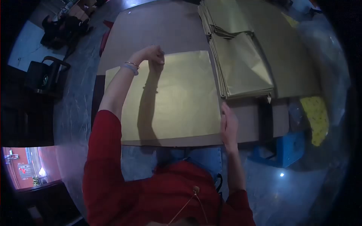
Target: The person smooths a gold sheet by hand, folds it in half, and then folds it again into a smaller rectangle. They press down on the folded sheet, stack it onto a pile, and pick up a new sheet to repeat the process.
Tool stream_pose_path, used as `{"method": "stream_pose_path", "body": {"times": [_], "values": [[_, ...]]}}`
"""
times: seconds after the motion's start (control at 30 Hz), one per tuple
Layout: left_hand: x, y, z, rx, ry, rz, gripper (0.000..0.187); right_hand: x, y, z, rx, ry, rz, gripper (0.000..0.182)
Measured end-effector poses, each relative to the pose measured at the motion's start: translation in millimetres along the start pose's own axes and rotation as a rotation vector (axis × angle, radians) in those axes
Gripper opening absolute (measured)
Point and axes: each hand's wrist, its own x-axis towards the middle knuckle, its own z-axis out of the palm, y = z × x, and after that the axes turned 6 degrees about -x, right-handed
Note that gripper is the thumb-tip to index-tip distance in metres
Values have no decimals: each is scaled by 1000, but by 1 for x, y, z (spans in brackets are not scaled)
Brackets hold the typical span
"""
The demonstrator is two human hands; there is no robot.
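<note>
A flat sheet of yellow-gold paper (181, 94) lies on the brown table (151, 26) in front of me. My left hand (154, 54) is at the sheet's far edge, its fingers curled together; whether anything is between them is too small to make out. Its arm casts a dark shadow across the paper. At the sheet's right edge, near the front corner, is my right hand (229, 124), held on its side with the fingers stretched out. Just beyond it rests a stack of folded gold paper (245, 67).
More gold paper (298, 56) covers the table's right side. A blue stool (288, 148) and a yellow cloth-like item (316, 118) are at the lower right. A black chair (43, 75) stands on the left, with people seated at the far left.
</note>
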Motion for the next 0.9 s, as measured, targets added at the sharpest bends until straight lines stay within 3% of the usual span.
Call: {"method": "stream_pose_path", "body": {"times": [0.13,0.2,0.3,0.37,0.43,0.5,0.57,0.6,0.67,0.7,0.77,0.9], "values": [[29,-17,0,138,-24,85,43,4,-2,0,13,38,10,29],[9,6,-14,22,-210,46,43,4,1,1,45,13,-15,30],[-14,10,-47,-53,-101,167,39,-3,4,6,55,-38,-42,37],[-49,42,-90,-4,-48,130,35,-2,-3,9,96,-126,116,49],[-90,75,-133,7,43,170,33,12,-18,13,121,-167,120,55],[-140,123,-168,-122,111,-90,31,28,-28,25,122,-184,127,62],[-180,150,-201,82,246,61,31,40,-31,43,431,-273,443,62],[-195,150,-213,65,341,179,32,48,-37,48,741,-354,641,66],[-218,153,-237,59,472,334,36,73,-51,55,808,-496,618,74],[-235,157,-251,93,533,252,38,76,-57,66,1084,-420,587,77],[-262,155,-276,111,657,145,42,117,-90,54,1093,-495,572,79],[-285,109,-315,38,920,82,48,203,-95,84,1322,-521,262,73]]}}
